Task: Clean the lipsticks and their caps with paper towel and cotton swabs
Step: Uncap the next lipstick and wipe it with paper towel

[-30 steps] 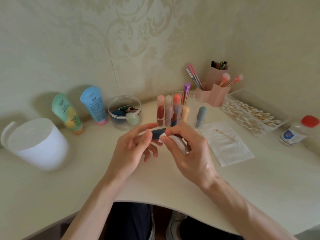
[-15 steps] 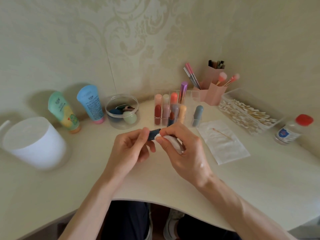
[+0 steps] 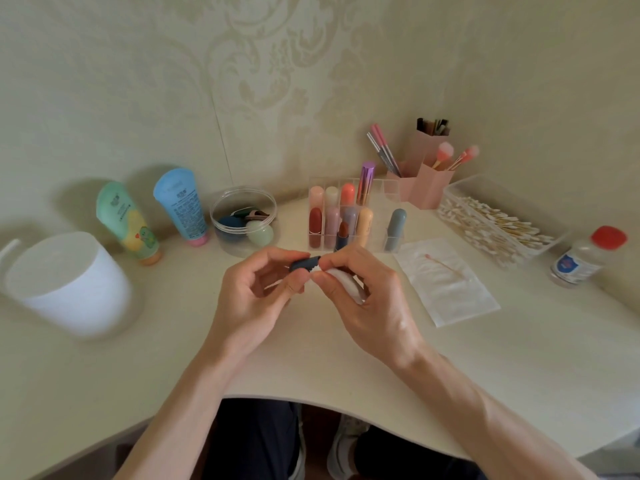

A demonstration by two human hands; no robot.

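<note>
The person sits at a pale desk (image 3: 311, 358), both hands raised just in front of the clear lipstick organiser (image 3: 377, 188). The left hand (image 3: 256, 296) pinches a dark blue cap (image 3: 304, 263) between thumb and forefinger, the cap lying roughly level, while the other fingers curl loosely beneath it. The right hand (image 3: 370, 306) meets it from the other side: thumb and forefinger press a wad of paper towel (image 3: 348, 293) against the cap's right end, and the remaining fingers fold round the rest of the wad. How far the towel goes into the cap I cannot tell.

In the organiser's front row stands an uncapped lipstick (image 3: 343, 231) with a reddish-brown bullet on a dark base, among capped ones; a grey-blue lipstick (image 3: 397, 225) stands apart at the organiser's right end. Right of the organiser and nearer the person lies a flat sheet of paper towel (image 3: 453, 296) with a used cotton swab (image 3: 445, 264) on it, pink at one tip. Further right sits a box of cotton swabs (image 3: 498, 225), then a bottle with a red cap (image 3: 585, 258). Pink brush holders (image 3: 429, 185) stand behind the organiser's right corner. To its left are a round clear tub (image 3: 244, 202), a blue tube (image 3: 181, 206), a green tube (image 3: 126, 220) and, farthest out, a white bin (image 3: 69, 285).
</note>
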